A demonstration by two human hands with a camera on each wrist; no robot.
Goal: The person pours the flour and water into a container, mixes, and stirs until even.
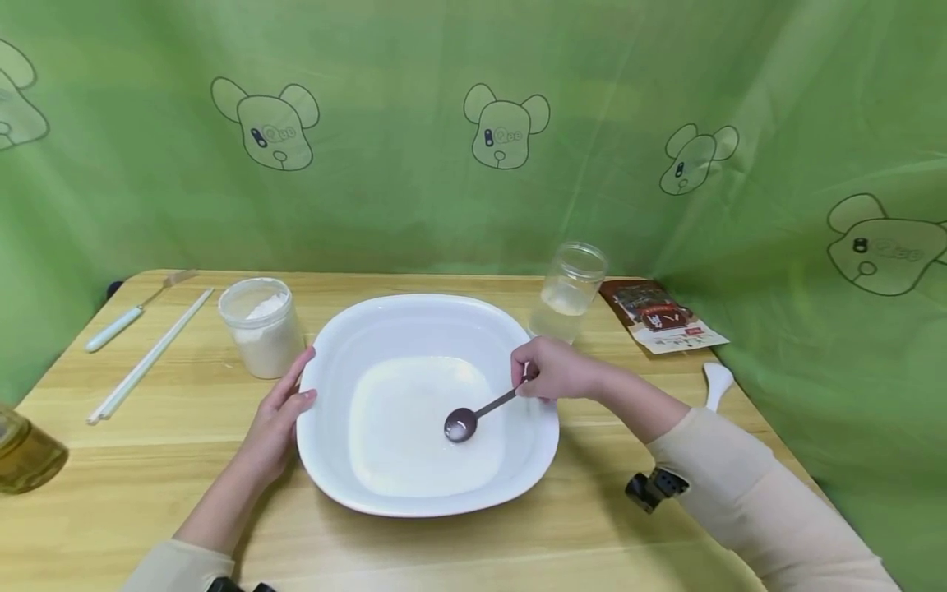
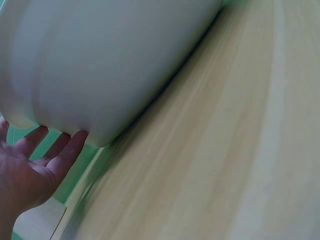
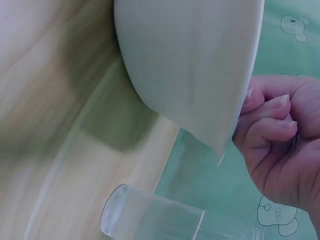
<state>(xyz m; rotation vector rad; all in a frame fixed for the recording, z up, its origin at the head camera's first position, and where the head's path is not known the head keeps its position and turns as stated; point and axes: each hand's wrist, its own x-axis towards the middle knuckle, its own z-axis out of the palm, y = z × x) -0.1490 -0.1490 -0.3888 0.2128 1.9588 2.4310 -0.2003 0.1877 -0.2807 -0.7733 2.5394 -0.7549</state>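
A white oval basin (image 1: 427,302) sits on the wooden table; its bottom has a whitish, glossy look. My left hand (image 1: 275,422) is at its left side, thumb tip over the rim and fairly straight fingers (image 2: 75,150) touching the outer wall. At the right rim my right hand (image 1: 556,367) pinches the handle end of a dark brown long-handled spoon (image 1: 462,425). The spoon's round bowl hangs inside the basin with a pale, shiny bit in it. Curled fingers (image 3: 270,127) hide the handle end in the right wrist view.
A jar of white powder (image 1: 261,333) stands left of the basin; a clear jar (image 1: 565,304) with liquid stands behind right. Chopsticks (image 1: 151,358), a pale-handled brush-like tool (image 1: 118,327), an amber bottle (image 1: 28,456), a brown packet (image 1: 658,316) and a white spoon-like utensil (image 1: 716,382) lie around.
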